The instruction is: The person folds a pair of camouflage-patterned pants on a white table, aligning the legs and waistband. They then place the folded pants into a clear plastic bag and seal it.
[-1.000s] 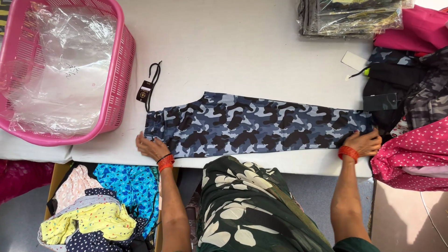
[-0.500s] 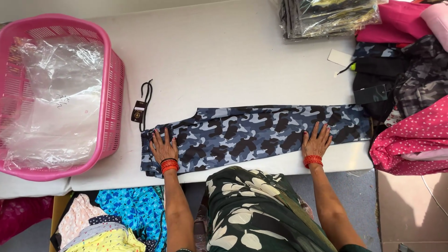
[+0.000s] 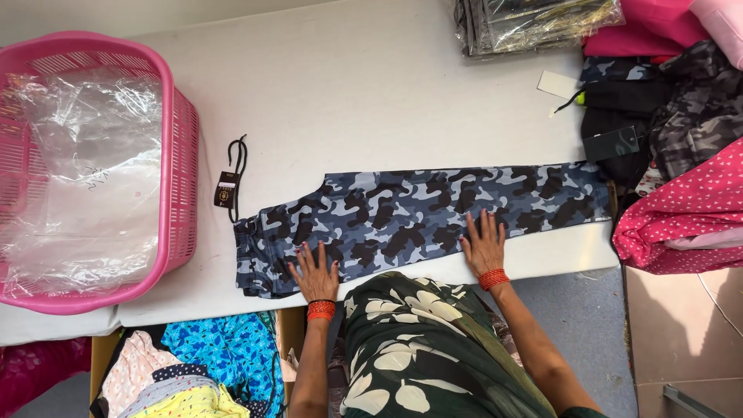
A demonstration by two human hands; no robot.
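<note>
Blue-grey camouflage cloth trousers [image 3: 422,213], folded lengthwise, lying flat along the near edge of the white table [image 3: 371,85], waistband end to the left, leg end to the right. Left hand [image 3: 316,272] pressed flat on the waistband part, fingers spread and open, gripping nothing. Right hand [image 3: 484,244] pressed flat on the middle of the leg, fingers also spread, palm down, nothing clamped. Both hands well apart from each other, each with red bangles at the wrist.

Just beside the waistband end, a small black hang tag with black cord [image 3: 231,182] on the bare table. Further left, a pink plastic basket with latticed walls [image 3: 182,155], lined with clear plastic sheet [image 3: 85,170]. At the far right corner of the table, a stack of clear plastic packets with dark garments inside [image 3: 534,23]. To the right, a heap of dark and camouflage clothes [image 3: 665,108], and a pink dotted cloth bundle [image 3: 681,213] near the leg end. Below the table on the left, a cardboard box with mixed colourful clothes [image 3: 193,371].
</note>
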